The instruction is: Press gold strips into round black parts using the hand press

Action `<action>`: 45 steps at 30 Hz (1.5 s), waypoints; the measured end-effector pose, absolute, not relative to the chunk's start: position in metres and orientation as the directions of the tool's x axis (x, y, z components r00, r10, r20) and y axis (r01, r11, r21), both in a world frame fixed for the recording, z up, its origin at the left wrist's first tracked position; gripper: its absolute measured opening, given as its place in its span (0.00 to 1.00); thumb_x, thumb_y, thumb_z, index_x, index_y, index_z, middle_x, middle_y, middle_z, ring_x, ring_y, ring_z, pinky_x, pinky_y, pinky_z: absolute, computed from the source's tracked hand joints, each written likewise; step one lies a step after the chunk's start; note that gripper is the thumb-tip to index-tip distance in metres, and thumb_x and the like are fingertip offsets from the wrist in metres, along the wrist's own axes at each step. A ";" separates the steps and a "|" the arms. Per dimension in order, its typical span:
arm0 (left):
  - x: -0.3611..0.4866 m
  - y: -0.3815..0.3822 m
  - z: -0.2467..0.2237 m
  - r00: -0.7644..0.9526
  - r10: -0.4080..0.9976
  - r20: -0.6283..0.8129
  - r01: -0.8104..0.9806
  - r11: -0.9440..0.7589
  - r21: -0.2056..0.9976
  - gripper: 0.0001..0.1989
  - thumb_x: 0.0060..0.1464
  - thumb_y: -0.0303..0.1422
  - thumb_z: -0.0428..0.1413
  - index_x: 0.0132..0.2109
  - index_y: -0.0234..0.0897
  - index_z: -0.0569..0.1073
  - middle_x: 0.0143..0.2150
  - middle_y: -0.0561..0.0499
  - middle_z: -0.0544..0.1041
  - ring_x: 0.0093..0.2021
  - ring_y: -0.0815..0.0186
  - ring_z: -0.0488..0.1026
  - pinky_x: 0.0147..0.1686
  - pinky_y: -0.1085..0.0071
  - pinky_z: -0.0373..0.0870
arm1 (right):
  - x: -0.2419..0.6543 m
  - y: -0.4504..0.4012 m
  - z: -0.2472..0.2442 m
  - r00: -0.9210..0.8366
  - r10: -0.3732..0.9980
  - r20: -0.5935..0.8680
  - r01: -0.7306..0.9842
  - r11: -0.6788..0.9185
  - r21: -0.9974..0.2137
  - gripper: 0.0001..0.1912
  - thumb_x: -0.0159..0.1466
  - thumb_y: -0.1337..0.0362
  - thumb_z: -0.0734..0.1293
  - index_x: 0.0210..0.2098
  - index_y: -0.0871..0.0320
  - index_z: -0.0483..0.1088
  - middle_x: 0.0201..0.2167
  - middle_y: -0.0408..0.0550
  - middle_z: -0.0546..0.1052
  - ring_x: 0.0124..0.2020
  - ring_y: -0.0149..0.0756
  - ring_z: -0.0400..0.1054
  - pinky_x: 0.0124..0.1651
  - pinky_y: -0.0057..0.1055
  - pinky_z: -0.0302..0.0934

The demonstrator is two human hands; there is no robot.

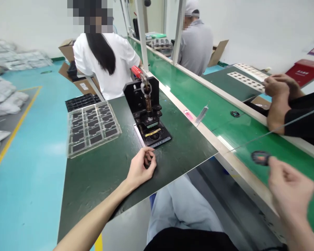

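My left hand [142, 165] rests on the dark green table, loosely curled with a gap between thumb and fingers and nothing visible in it. Its fingertips lie just in front of the base of a black toggle-clamp press [148, 108] with a red handle [136, 71]. A yellow strip [152, 132] lies across the press base. Over the conveyor at the right, my right hand [290, 188] pinches a round black disc-shaped part [260, 158] by its edge; the part has an orange-brown patch and is slightly blurred.
A clear tray [94, 129] of black parts sits left of the press, a black tray [81, 101] behind it. Another round black part [234, 114] lies on the green conveyor [219, 101]. A co-worker's hands [279, 87] are across it; two people sit farther ahead.
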State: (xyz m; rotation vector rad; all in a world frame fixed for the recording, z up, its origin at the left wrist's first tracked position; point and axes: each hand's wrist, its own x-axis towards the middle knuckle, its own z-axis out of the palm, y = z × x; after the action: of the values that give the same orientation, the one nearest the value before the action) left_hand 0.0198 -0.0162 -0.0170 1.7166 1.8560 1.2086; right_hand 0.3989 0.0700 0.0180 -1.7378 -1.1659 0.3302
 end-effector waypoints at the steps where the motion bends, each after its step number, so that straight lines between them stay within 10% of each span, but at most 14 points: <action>1: 0.022 -0.018 -0.017 -0.171 0.937 0.306 0.665 -0.119 0.738 0.12 0.61 0.33 0.54 0.51 0.40 0.69 0.37 0.52 0.78 0.32 0.68 0.76 0.31 0.72 0.74 | 0.378 0.057 0.012 0.419 0.883 0.210 0.510 -0.037 -0.860 0.16 0.57 0.43 0.70 0.25 0.47 0.78 0.18 0.46 0.67 0.18 0.41 0.59 0.22 0.38 0.50; 4: 0.025 -0.022 -0.017 -0.043 0.934 0.356 0.724 -0.216 0.655 0.15 0.62 0.33 0.55 0.55 0.39 0.69 0.42 0.48 0.80 0.39 0.65 0.79 0.36 0.69 0.77 | 0.303 0.036 -0.007 0.052 0.997 0.050 0.382 0.026 -0.924 0.20 0.62 0.42 0.68 0.32 0.50 0.82 0.26 0.50 0.79 0.25 0.45 0.72 0.25 0.38 0.64; 12: 0.019 -0.017 -0.017 0.104 0.932 0.346 0.760 -0.299 0.577 0.26 0.62 0.39 0.61 0.63 0.37 0.66 0.58 0.39 0.78 0.59 0.52 0.76 0.57 0.53 0.77 | 0.206 0.051 -0.026 -0.376 0.889 0.260 0.442 0.419 -0.793 0.18 0.71 0.51 0.64 0.43 0.56 0.81 0.25 0.49 0.77 0.27 0.40 0.70 0.34 0.35 0.66; 17: 0.018 -0.017 -0.020 0.149 0.931 0.334 0.809 -0.309 0.500 0.20 0.66 0.37 0.57 0.62 0.38 0.69 0.57 0.40 0.80 0.59 0.52 0.76 0.61 0.51 0.75 | 0.235 0.043 -0.021 -0.337 0.913 0.229 0.380 0.355 -0.854 0.19 0.75 0.51 0.59 0.47 0.53 0.78 0.38 0.51 0.81 0.37 0.41 0.74 0.42 0.36 0.69; 25: 0.015 -0.016 -0.020 0.150 0.928 0.341 0.821 -0.309 0.480 0.18 0.66 0.37 0.57 0.60 0.39 0.73 0.56 0.40 0.81 0.58 0.51 0.77 0.60 0.50 0.75 | 0.295 0.049 -0.008 -0.233 0.935 0.268 0.415 0.345 -0.842 0.23 0.76 0.48 0.59 0.46 0.51 0.82 0.31 0.47 0.73 0.38 0.40 0.69 0.45 0.38 0.66; 31: 0.015 -0.015 -0.020 0.170 0.914 0.368 0.827 -0.336 0.451 0.17 0.67 0.37 0.56 0.59 0.38 0.72 0.57 0.40 0.80 0.58 0.51 0.77 0.60 0.51 0.76 | 0.267 0.133 0.024 0.005 0.890 0.457 0.321 0.431 -0.843 0.30 0.75 0.41 0.55 0.41 0.55 0.79 0.23 0.40 0.60 0.22 0.31 0.55 0.28 0.31 0.53; 45: 0.017 -0.016 -0.023 0.162 0.912 0.376 0.801 -0.344 0.490 0.17 0.67 0.36 0.57 0.59 0.39 0.72 0.56 0.40 0.81 0.58 0.51 0.77 0.59 0.50 0.77 | 0.256 0.245 0.009 0.161 0.740 0.653 0.670 0.405 -0.623 0.38 0.78 0.44 0.42 0.42 0.59 0.76 0.31 0.48 0.74 0.26 0.33 0.64 0.34 0.33 0.60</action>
State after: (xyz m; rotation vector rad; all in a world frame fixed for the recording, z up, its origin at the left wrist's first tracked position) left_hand 0.0166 -0.0163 -0.0230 2.2531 1.6845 0.9361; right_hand 0.2565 0.2449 0.0091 -1.2987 -1.5426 0.0786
